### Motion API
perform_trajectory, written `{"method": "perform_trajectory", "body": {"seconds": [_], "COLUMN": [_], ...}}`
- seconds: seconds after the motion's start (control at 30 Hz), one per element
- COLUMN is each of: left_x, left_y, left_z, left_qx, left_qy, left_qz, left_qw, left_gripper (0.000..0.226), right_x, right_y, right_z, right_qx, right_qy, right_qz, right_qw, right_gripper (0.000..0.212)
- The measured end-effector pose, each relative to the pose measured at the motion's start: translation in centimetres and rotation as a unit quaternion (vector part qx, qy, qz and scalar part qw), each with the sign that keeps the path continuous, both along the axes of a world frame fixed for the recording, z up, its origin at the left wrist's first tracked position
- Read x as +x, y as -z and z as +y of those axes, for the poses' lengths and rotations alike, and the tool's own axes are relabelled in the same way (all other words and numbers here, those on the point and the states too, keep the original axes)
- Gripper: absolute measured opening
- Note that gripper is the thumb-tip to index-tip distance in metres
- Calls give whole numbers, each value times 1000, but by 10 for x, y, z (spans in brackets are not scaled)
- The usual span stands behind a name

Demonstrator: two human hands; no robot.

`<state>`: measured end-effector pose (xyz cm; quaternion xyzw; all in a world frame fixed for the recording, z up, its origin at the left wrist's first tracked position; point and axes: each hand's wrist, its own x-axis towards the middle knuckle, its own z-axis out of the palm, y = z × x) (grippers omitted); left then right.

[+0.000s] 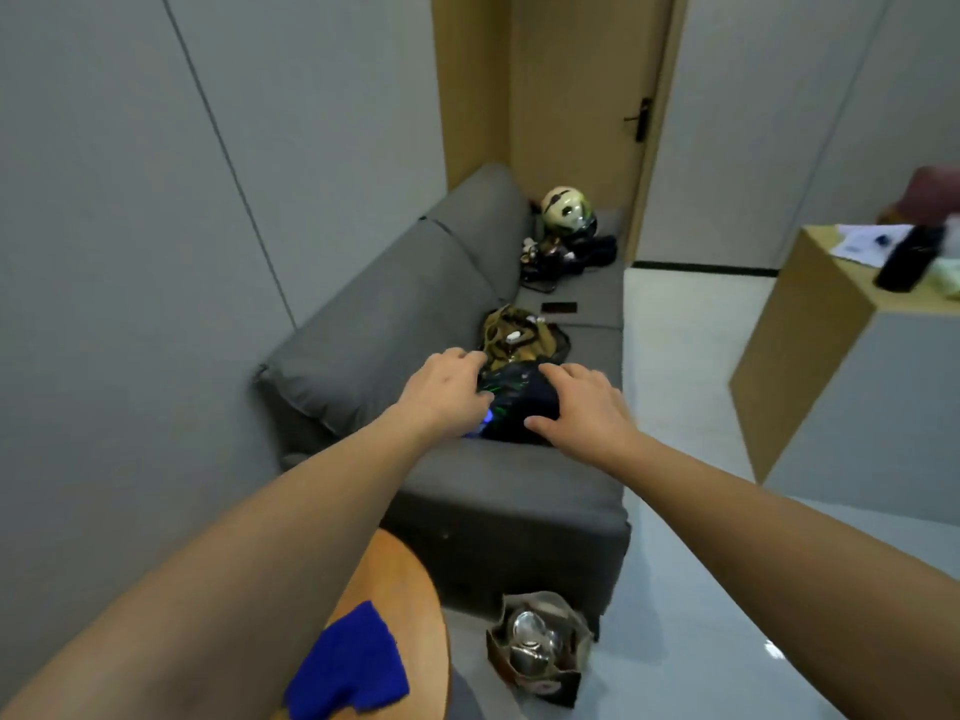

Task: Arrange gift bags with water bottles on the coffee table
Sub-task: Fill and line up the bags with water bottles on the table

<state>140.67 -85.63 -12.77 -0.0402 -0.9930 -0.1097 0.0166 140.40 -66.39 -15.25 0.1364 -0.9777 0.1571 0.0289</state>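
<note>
A dark gift bag (pixel 517 402) with green and blue glints lies on the grey sofa (pixel 509 480) seat. My left hand (pixel 441 392) holds its left side with the fingers curled over the top edge. From the right, my right hand (pixel 576 407) grips it, thumb on the near face and fingers over the top. Just behind it lies an olive bag (pixel 519 335). On the floor by the sofa stands an open brown bag (pixel 540 652) with clear bottles inside. The round wooden coffee table (pixel 415 589) shows at the bottom, under my left forearm.
A blue cloth (pixel 348 662) lies on the coffee table. Farther along the sofa are a phone (pixel 559 307), a pale helmet (pixel 563 210) and dark gear. A wooden cabinet (pixel 810 366) with papers and a black bottle stands at right; a door is behind.
</note>
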Motion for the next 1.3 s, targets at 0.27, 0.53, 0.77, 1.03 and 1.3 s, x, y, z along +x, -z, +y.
{"method": "perform_trajectory", "body": {"seconds": [0.27,0.53,0.77,1.03,1.3], "left_x": [-20,41,131,242,324], "left_y": [-56,-66,-48,-14,20], "left_z": [124,263,383,533,662], "left_qx": [-11,14,-15,-35,-52], "left_qy": [209,387,522,609,682], "left_qz": [60,68,54,26,-14], "left_qw": [976,920,851,792,729], "left_gripper": [54,53,56,54,47], "right_x": [60,178,291,408,510], "right_y": [-48,-53,-29,0,38], "right_z": [112,207,282,390,490], "right_qx": [-22,-27,-46,-68,-99], "right_qy": [216,399,521,609,680], "right_qz": [40,49,49,48,15], "right_qw": [975,915,851,788,727], "right_gripper": [76,75,76,74,75]}}
